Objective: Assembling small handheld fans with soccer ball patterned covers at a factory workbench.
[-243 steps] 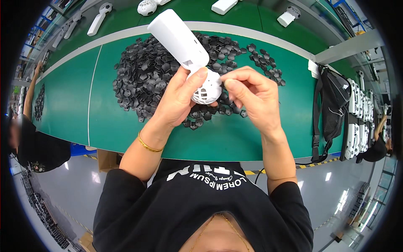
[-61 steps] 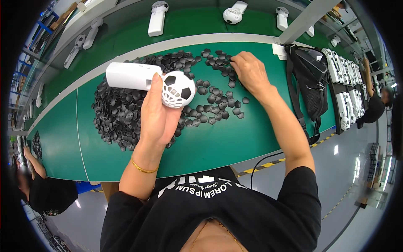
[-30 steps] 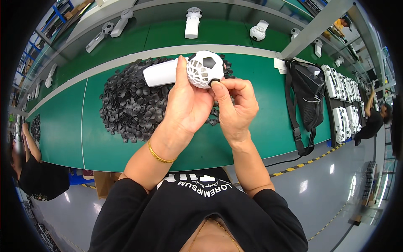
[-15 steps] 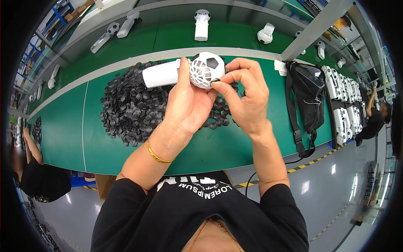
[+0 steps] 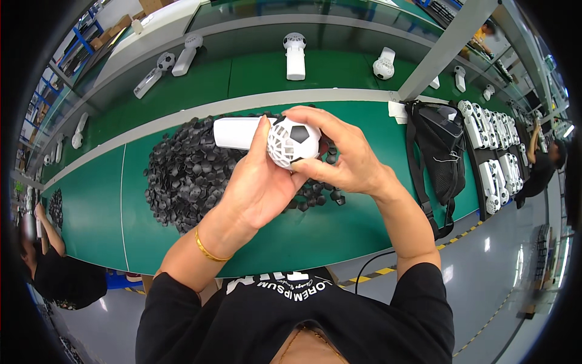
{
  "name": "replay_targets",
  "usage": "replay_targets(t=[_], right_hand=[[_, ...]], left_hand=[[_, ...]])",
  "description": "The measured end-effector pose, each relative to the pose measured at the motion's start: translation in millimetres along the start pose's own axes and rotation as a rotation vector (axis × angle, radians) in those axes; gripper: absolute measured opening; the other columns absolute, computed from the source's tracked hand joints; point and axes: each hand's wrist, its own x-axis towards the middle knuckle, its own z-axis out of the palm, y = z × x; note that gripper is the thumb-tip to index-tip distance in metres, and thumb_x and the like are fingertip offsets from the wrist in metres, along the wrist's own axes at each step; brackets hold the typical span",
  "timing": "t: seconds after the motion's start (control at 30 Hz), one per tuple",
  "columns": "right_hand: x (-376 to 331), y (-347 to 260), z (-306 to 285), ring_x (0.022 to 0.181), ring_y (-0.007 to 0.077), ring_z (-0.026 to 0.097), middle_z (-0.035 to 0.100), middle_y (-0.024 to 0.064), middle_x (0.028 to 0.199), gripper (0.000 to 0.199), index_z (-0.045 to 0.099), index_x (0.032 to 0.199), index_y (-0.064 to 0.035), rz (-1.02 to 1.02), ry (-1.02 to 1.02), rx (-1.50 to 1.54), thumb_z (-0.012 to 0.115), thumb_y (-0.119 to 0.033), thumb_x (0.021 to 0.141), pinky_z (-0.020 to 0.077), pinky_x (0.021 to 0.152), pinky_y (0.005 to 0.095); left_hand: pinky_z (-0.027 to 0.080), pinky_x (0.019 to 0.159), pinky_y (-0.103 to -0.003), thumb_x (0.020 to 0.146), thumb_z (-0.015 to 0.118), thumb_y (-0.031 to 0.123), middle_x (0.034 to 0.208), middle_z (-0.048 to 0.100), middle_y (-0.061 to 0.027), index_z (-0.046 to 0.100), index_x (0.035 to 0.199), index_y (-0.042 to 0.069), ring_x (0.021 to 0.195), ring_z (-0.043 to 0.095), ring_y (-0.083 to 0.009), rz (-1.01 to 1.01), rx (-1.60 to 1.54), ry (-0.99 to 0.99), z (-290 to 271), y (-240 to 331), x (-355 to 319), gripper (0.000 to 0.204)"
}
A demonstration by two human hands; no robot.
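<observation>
The white device (image 5: pixel 235 133) was held above the right part of the pile of black pentagonal pieces (image 5: pixel 188 176), its handle pointing back over the pile and its ball head (image 5: pixel 295 144) toward the pile's right edge. The left hand (image 5: pixel 257 188) cupped the neck, thumb raised across it; the right hand (image 5: pixel 339 155) grasped the ball head between thumb and fingers. A black bag (image 5: pixel 439 148) lay well to the right of the pile on the tabletop (image 5: pixel 91 224).

The device looked light and stiff — a smooth, hard shell, probably a little slippery. Its open lattice seemed the most fragile part, so the neck and the ball's solid sides looked the better holds.
</observation>
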Motion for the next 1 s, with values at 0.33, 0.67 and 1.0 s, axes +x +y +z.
replay_targets(t=[0.33, 0.67, 1.0], right_hand=[[13.4, 24.0, -20.9, 0.106, 0.0173, 0.059, 0.06, 0.0106, 0.117, 0.055, 0.05, 0.13, 0.0004, 0.369, 0.151, 0.726, 0.069, -0.022, 0.083, 0.0465, 0.094, 0.0315], [69.3, 211.8, -167.1, 0.129, 0.0419, 0.038, 0.043, 0.0138, 0.14, 0.055, 0.047, 0.134, -0.0141, 1.006, 0.267, -1.291, 0.062, -0.036, 0.086, 0.0381, 0.101, 0.0536], [27.4, 281.4, -203.2, 0.103, 0.044, 0.057, 0.053, 0.0259, 0.118, 0.043, 0.053, 0.126, -0.0174, 1.02, 0.171, -1.336, 0.058, -0.029, 0.085, 0.0477, 0.088, 0.0506]], left_hand=[[0.046, 0.091, -0.032, 0.064, 0.078, 0.003, 0.127, 0.05, -0.0148, 0.033, 0.14, 0.0, 0.109, 0.055, -0.0234, 0.894, 2.162, -0.185, 25.8, 69.5, -3.4, 0.088], [0.048, 0.089, -0.032, 0.07, 0.076, 0.005, 0.117, 0.052, -0.0108, 0.018, 0.146, 0.004, 0.097, 0.06, -0.0182, 0.128, 1.017, -0.015, -23.3, 53.4, 4.9, 0.096], [0.053, 0.051, -0.028, 0.087, 0.065, 0.014, 0.089, 0.057, -0.0064, 0.032, 0.131, 0.008, 0.062, 0.061, -0.0148, 0.106, 0.684, 0.235, -69.7, 77.3, -19.3, 0.055]])
